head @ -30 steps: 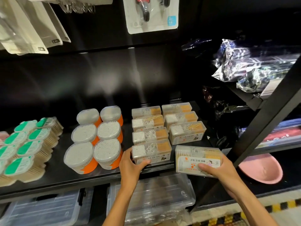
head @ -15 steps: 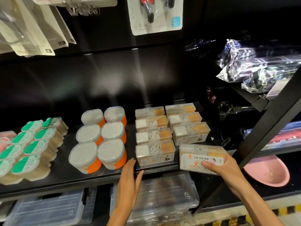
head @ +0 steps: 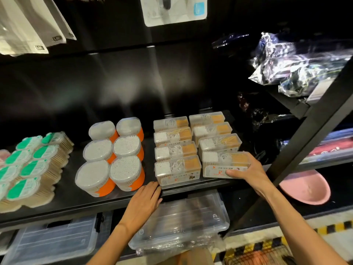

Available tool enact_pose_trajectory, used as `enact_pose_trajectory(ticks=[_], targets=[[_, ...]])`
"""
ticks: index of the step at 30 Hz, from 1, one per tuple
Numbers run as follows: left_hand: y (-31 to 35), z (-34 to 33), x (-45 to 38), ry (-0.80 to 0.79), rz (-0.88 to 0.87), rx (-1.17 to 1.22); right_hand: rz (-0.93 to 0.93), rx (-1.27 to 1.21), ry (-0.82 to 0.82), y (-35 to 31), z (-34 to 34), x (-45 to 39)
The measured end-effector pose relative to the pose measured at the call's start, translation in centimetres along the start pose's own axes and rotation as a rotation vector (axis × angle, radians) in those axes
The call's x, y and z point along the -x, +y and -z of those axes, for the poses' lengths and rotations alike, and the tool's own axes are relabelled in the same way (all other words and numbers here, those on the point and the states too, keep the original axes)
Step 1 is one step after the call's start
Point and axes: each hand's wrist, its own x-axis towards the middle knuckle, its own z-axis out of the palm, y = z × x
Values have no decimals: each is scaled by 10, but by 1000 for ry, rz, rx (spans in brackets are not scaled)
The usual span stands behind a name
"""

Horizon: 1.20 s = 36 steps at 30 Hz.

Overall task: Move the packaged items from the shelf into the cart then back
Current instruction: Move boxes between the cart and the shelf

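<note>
Two bare forearms are seen rising from the near edge, each ended by a bare hand: the left hand (head: 142,202) and the right hand (head: 249,174). No sleeve, watch, ring or glove is seen on either. A strip of brownish-tan clothing (head: 193,257) is glimpsed at the near edge between the arms.

Single head view, close, facing forward-down at shelf (head: 57,203).

We see a glossy black shelf (head: 63,199), smooth and reflective. The boxes (head: 177,169) and tubs (head: 126,169) look like clear, shiny plastic. The bags (head: 298,64) are crinkled glossy film, and the pink basin (head: 305,188) is smooth, matt plastic.
</note>
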Motion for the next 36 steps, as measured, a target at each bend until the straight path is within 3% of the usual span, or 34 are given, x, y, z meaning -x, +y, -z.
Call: enact_pose_trajectory(ticks=[13, 26, 29, 36], targets=[[3, 12, -4, -131, 32, 5, 57, 57, 176, -2, -9, 8], [10, 27, -4, -123, 94, 107, 74, 6, 42, 4, -3, 3], [12, 26, -3, -117, 115, 127, 39, -100, 6, 4, -2, 6], [13, 21, -1, -96, 127, 152, 68, -260, 72, 2, -13, 9]])
